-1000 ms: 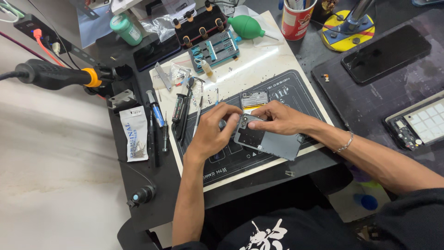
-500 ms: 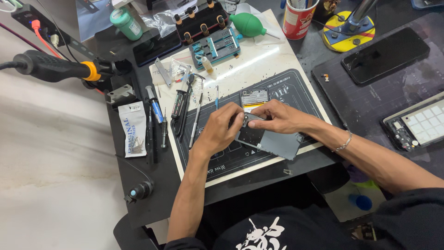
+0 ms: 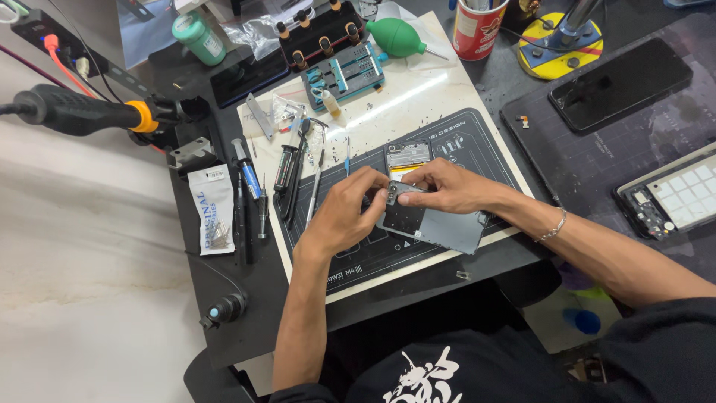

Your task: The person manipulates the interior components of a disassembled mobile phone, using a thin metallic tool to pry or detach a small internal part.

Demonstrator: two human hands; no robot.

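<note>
A dark grey phone body (image 3: 436,224) lies back-side up on the black work mat (image 3: 388,257). My left hand (image 3: 347,209) pinches its upper left corner by the camera block. My right hand (image 3: 447,186) presses fingertips on the same corner from the other side. A small circuit board (image 3: 408,155) rests on the mat just beyond my fingers. Both hands touch the phone together; whether a tiny part sits between the fingers is hidden.
Screwdrivers and tweezers (image 3: 287,175) lie in a row left of the mat. A green air blower (image 3: 395,37), a teal holder (image 3: 344,75) and a red cup (image 3: 479,28) stand at the back. A black phone (image 3: 619,82) and an opened phone (image 3: 671,195) lie right. A hot-air handle (image 3: 82,112) juts in from the left.
My hands stay on the phone's upper corner, fingers shifting slightly closer together. The camera view has drifted a little.
</note>
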